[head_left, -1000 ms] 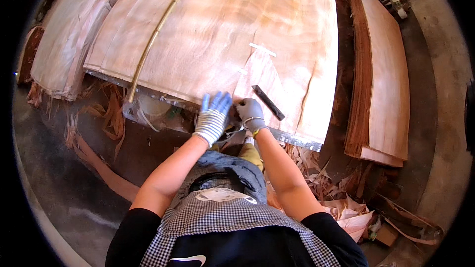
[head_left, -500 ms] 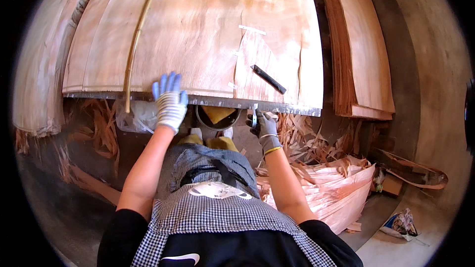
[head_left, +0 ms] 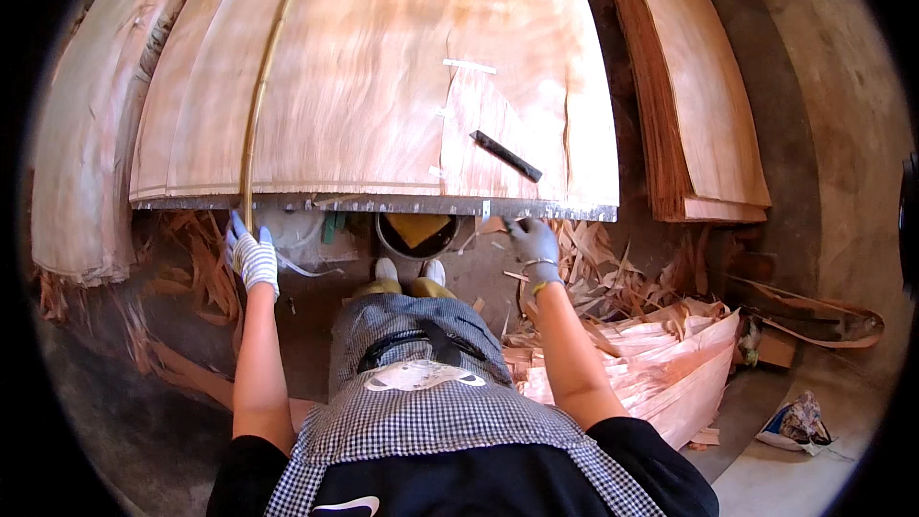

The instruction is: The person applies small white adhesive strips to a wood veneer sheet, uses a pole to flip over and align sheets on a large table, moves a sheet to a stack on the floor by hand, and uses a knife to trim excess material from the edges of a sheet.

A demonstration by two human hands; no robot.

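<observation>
My left hand (head_left: pixel 253 257), in a striped glove with blue fingers, is at the near end of a long, thin yellow rod (head_left: pixel 257 115). Its thumb and fingers close round that end just off the sheet's front edge. My right hand (head_left: pixel 534 243), in a grey glove, hovers off the same edge, fingers slightly bent and apart, with nothing visible between them. A short white tape strip (head_left: pixel 486 210) hangs from the edge just left of it. The rod lies along a broad wood veneer sheet (head_left: pixel 364 105). A black knife-like tool (head_left: pixel 505 155) rests on a taped patch (head_left: pixel 465 124).
Another veneer stack (head_left: pixel 713 86) stands at the right, and more sheets (head_left: pixel 91 163) at the left. Below the front edge is a round bucket (head_left: pixel 417 247) with something yellow inside. Veneer scraps (head_left: pixel 622 354) heap beside my right arm. A crumpled bag (head_left: pixel 796 423) lies lower right.
My left hand has moved left and down from the sheet's edge to the rod's end. My right hand has shifted right, away from the white strip, which now hangs at the edge.
</observation>
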